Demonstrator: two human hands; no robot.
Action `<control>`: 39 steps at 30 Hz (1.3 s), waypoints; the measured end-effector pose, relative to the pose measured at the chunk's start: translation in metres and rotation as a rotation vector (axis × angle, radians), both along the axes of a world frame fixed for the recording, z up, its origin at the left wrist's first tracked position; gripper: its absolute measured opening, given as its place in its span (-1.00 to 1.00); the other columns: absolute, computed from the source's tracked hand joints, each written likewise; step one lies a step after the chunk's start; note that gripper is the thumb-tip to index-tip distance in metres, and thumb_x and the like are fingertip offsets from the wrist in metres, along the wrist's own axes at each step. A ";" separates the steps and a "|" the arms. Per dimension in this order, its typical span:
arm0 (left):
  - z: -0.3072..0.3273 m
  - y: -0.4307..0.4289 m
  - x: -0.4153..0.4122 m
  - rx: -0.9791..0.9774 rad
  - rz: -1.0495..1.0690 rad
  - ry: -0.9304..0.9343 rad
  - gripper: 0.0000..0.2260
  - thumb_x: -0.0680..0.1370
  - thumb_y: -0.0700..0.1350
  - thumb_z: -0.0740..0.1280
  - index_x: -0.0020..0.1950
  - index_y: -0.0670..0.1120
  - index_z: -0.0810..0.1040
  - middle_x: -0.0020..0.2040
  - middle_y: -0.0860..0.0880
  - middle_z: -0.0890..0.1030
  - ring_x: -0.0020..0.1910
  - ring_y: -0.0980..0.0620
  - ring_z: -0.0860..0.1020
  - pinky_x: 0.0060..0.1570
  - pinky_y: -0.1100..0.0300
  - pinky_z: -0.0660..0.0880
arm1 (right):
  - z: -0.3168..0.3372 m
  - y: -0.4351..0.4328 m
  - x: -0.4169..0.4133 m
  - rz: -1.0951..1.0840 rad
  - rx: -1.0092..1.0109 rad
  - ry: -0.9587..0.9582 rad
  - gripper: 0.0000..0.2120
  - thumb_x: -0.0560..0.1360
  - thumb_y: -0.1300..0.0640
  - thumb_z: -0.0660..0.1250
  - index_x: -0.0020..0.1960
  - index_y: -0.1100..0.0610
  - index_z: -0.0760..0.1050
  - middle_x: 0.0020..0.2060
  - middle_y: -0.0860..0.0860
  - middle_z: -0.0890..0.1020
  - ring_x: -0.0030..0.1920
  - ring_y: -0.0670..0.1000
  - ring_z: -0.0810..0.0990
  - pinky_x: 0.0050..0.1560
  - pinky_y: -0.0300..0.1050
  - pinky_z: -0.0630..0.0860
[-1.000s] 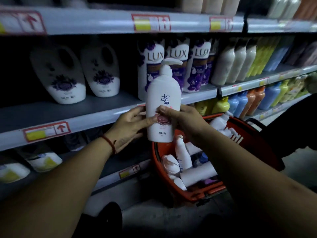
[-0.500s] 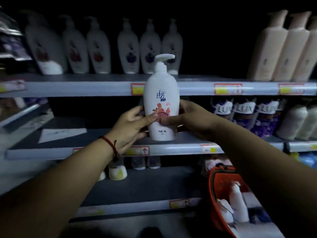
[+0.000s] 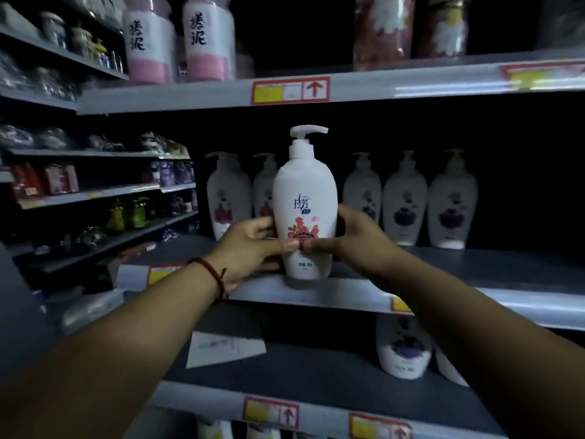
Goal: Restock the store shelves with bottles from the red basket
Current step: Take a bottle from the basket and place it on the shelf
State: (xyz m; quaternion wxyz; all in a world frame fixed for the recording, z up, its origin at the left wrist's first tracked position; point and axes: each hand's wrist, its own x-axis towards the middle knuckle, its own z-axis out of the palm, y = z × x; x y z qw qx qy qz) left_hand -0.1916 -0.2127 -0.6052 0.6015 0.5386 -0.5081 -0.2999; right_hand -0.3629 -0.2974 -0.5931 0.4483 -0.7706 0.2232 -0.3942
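I have the white pump bottle (image 3: 304, 213) gripped from both sides, left hand (image 3: 253, 245) and right hand (image 3: 351, 237) wrapped around its lower body with the thumbs meeting on the flower label. Its base sits at or just above the front edge of the middle shelf (image 3: 506, 274); I cannot tell whether it bears weight yet. My judgement: this bottle is nearly placed but not let go, and it should slide back toward the row of matching bottles (image 3: 405, 198) along the shelf's rear. The red basket is out of view, so I cannot say how many remain. The gap behind the held bottle looks open, with neighbours standing on either side of it, so pushing straight back matters. Tall pink-banded containers (image 3: 177, 36) stand on the shelf above, and a loose paper (image 3: 224, 346) lies on the shelf below.
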 end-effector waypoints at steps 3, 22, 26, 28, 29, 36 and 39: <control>0.007 -0.032 0.044 -0.013 0.048 -0.010 -0.68 0.47 -0.23 0.46 0.22 -0.08 0.59 0.12 -0.02 0.69 0.10 -0.02 0.66 0.11 0.00 0.59 | 0.010 -0.032 0.050 -0.001 -0.020 0.005 -0.58 0.35 0.33 0.54 0.17 0.18 0.53 0.00 0.05 0.70 0.02 0.03 0.69 0.00 -0.07 0.66; -0.045 -0.122 0.132 0.028 0.392 -0.064 -0.81 0.19 -0.16 0.61 -0.35 -0.09 0.62 -0.18 -0.20 0.71 -0.07 -0.18 0.68 0.07 -0.11 0.60 | -0.038 -0.105 0.154 -0.300 -0.280 0.410 -0.65 0.39 0.03 0.55 0.07 0.14 0.53 -0.06 -0.02 0.60 -0.05 -0.03 0.56 -0.04 -0.19 0.44; -0.038 -0.114 0.125 0.085 0.407 -0.176 -0.76 0.29 -0.23 0.58 -0.36 0.02 0.57 -0.12 -0.09 0.71 -0.03 -0.06 0.66 0.12 0.05 0.59 | -0.040 -0.113 0.159 -0.318 -0.274 0.465 -0.60 0.44 0.00 0.50 0.15 0.22 0.55 -0.03 0.03 0.61 0.01 0.01 0.57 -0.03 -0.19 0.42; -0.038 -0.113 0.125 0.090 0.432 -0.198 -0.71 0.33 -0.24 0.56 -0.38 0.05 0.51 -0.18 -0.04 0.66 0.00 -0.05 0.64 0.13 0.13 0.56 | -0.040 -0.116 0.161 -0.330 -0.291 0.496 -0.61 0.47 0.00 0.47 0.16 0.23 0.55 -0.02 0.07 0.61 -0.03 0.02 0.54 -0.06 -0.20 0.38; -0.038 -0.113 0.125 0.093 0.432 -0.201 -0.71 0.34 -0.24 0.56 -0.36 0.06 0.51 -0.20 -0.01 0.62 0.01 -0.04 0.63 0.12 0.17 0.55 | -0.041 -0.118 0.163 -0.337 -0.298 0.506 -0.60 0.47 -0.01 0.46 0.17 0.24 0.54 0.02 0.10 0.63 -0.02 0.04 0.54 -0.05 -0.20 0.38; -0.038 -0.113 0.126 0.127 0.425 -0.222 -0.87 0.32 -0.19 0.55 -0.19 -0.11 0.66 -0.07 -0.07 0.70 -0.01 -0.03 0.64 0.13 0.10 0.57 | -0.044 -0.123 0.168 -0.363 -0.348 0.578 -0.53 0.49 -0.09 0.41 0.24 0.22 0.51 0.18 0.16 0.60 0.16 0.15 0.56 0.16 -0.06 0.49; -0.038 -0.113 0.126 0.131 0.439 -0.236 -0.80 0.29 -0.17 0.56 -0.15 -0.21 0.67 -0.07 -0.08 0.70 -0.03 -0.05 0.64 0.11 0.05 0.58 | -0.044 -0.122 0.168 -0.362 -0.347 0.580 -0.55 0.51 -0.08 0.40 0.24 0.22 0.50 0.18 0.16 0.59 0.16 0.15 0.56 0.14 -0.08 0.47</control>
